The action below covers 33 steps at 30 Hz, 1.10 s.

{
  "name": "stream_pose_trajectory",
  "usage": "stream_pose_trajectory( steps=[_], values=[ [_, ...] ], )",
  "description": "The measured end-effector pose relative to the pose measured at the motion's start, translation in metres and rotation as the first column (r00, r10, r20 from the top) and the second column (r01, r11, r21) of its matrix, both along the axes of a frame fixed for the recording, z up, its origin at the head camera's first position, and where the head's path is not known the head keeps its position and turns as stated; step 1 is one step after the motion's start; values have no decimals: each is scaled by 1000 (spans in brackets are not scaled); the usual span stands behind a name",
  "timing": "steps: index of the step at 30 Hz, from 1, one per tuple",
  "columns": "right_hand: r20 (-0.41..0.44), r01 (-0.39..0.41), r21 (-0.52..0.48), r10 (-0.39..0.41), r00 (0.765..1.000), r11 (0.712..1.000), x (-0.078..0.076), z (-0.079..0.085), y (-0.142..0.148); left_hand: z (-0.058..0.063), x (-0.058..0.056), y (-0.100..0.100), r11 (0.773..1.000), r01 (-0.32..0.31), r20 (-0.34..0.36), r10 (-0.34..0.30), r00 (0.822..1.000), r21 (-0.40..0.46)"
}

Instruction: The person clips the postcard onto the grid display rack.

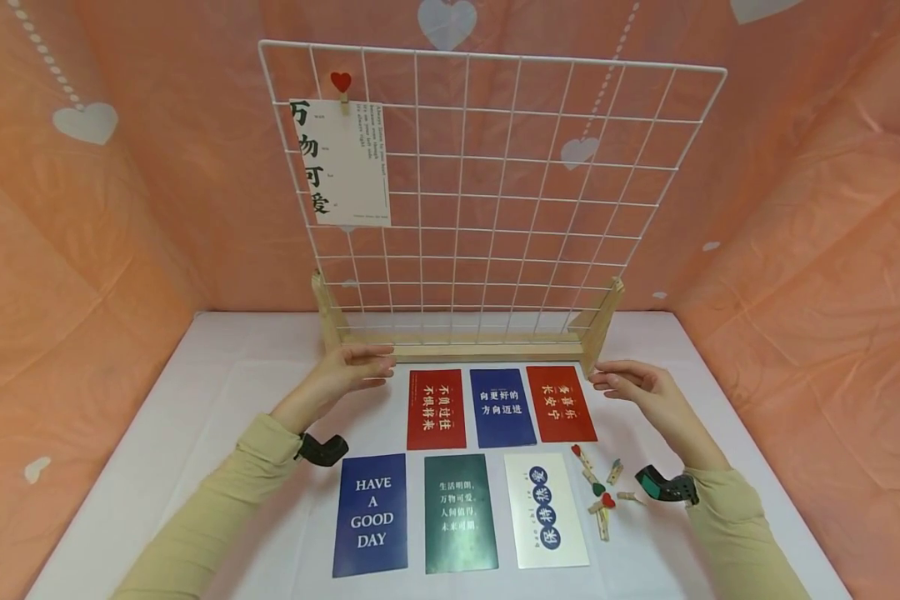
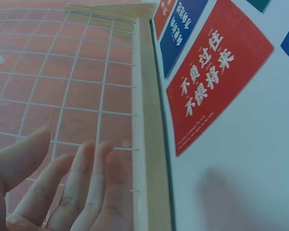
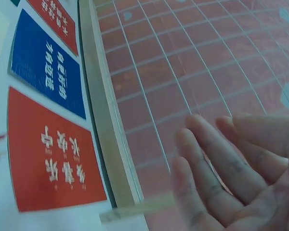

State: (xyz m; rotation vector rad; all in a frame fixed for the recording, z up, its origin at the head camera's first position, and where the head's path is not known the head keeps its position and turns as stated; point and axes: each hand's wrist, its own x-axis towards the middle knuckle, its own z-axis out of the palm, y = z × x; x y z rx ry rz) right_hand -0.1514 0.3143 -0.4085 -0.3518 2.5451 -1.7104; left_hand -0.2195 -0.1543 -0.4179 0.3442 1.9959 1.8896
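Observation:
My left hand (image 1: 348, 375) hovers near the left foot of a white wire grid rack (image 1: 480, 179), fingers loosely extended and holding nothing. At the rack's right foot is my right hand (image 1: 640, 386), also holding nothing, its fingers slightly bent in the right wrist view. Between the hands lie a red card (image 1: 437, 417), a blue card (image 1: 503, 417) and another red card (image 1: 562, 412). Upper left on the grid hangs a white card (image 1: 360, 179) with black characters, under a small clothespin (image 1: 341, 82) topped by a red heart.
Closer to me lie a blue card (image 1: 371, 533), a green card (image 1: 461, 546) and a white card (image 1: 566, 533). Several small clothespins (image 1: 603, 525) are scattered to their right. The rack stands on a wooden base (image 1: 465, 352). Orange cloth (image 1: 120, 225) surrounds the white table (image 1: 255, 333).

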Motion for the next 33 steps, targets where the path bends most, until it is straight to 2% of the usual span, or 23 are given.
stream_pose_trajectory(
  steps=[6,14,19,23,27,33],
  values=[
    [42,-15,-2,15,999,1000,10,-9,15,-11,0,1,1000,8,43,-8,999,-4],
    [149,-57,-10,58,987,998,20,-25,28,-23,-1,5,999,16,80,-13,997,-43],
    [254,-103,-8,101,962,995,23,-33,31,-32,-5,9,998,31,92,-27,995,-51],
    [308,-160,-5,154,939,987,24,-42,30,-39,-8,14,995,26,74,-19,997,-96],
    [361,-188,21,168,918,982,24,-48,29,-41,-10,19,995,25,97,-16,995,-92],
    [376,-250,53,212,902,967,24,-48,21,-44,-15,26,996,-11,150,25,988,-92]
  ],
)
